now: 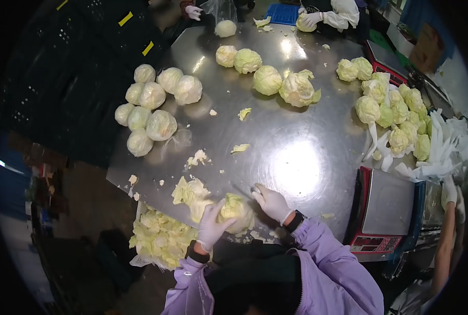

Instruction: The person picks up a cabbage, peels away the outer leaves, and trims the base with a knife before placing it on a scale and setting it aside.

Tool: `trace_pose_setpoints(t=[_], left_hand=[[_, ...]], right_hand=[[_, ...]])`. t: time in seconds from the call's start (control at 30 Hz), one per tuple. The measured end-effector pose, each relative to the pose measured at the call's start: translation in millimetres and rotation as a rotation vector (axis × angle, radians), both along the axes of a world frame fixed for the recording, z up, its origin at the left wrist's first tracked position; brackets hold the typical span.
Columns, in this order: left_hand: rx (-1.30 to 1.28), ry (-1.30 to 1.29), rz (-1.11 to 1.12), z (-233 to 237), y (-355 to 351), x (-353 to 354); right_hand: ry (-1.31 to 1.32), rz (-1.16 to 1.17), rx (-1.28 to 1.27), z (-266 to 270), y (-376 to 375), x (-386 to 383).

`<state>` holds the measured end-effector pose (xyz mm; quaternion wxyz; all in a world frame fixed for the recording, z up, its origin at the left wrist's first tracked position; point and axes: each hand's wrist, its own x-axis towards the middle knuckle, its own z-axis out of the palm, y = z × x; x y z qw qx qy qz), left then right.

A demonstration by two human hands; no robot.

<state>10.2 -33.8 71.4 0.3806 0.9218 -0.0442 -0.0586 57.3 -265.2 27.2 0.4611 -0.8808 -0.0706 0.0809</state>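
My left hand (211, 224), in a white glove, grips a pale green cabbage (237, 211) at the near edge of the steel table (297, 152). On the cabbage's right, my right hand (270, 202), also gloved, holds a knife (243, 190) whose blade points left over the cabbage. Loose cut leaves (190, 193) lie just left of the cabbage. Both arms wear lilac sleeves.
Wrapped cabbages (152, 107) are grouped at the table's left; bare ones (268, 79) lie at the middle back and in a heap (396, 113) at right. A crate of trimmed leaves (160, 239) sits below the edge. A scale (386, 207) stands at right. Other people's gloved hands (312, 18) work at the far end.
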Motion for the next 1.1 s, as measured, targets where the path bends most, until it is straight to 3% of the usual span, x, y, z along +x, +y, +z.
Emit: trace_pose_setpoints(t=[0.17,0.27,0.67,1.0,1.1], left_hand=[[0.069,-0.187,0.22,-20.8,-19.0,1.7],[0.096,-0.194,0.188,-19.7,-23.6,3.6],[0.177,-0.169,0.149,-22.8,-30.2,9.1],[0.04,-0.188,0.158,-31.3,-13.9,8.7],[0.074,-0.217,0.125,-29.5,-13.4,9.0]], right_hand=[[0.001,0.128,-0.005,15.3,16.0,-39.0],[-0.116,0.101,-0.109,17.5,24.5,-41.5],[-0.277,0.125,-0.012,-10.9,18.8,-10.2],[-0.175,0.224,-0.021,10.4,21.6,-14.2],[-0.248,0.218,-0.157,15.2,27.3,-14.7]])
